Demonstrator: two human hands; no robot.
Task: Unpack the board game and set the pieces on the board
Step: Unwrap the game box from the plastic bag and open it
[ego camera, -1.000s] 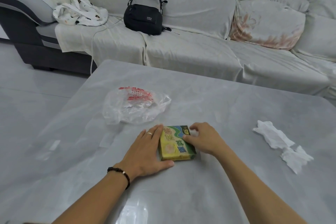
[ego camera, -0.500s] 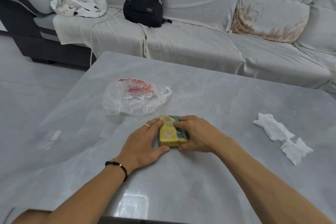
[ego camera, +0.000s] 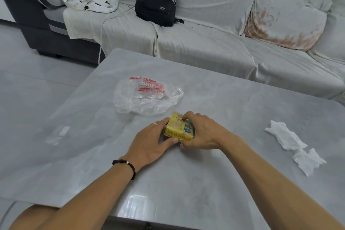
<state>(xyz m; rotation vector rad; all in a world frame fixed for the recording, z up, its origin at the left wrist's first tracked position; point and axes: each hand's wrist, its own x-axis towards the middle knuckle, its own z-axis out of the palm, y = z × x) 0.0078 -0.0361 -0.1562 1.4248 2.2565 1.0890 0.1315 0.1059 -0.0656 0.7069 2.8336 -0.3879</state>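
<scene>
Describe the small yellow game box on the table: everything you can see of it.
The game box is a small, flat, rectangular carton, apparently glossy printed card, mostly yellow with green and blue artwork on top and orange lettering along its near side. It looks closed and is tipped up, its near edge raised toward the camera, on the grey table near the plastic bag. The left hand holds its left side, thumb under the near edge; the right hand grips its right side, fingers curled over the top.

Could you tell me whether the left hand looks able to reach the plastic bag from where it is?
Probably yes: the plastic bag lies just beyond the left hand, nothing between, though that hand holds the game box.
</scene>
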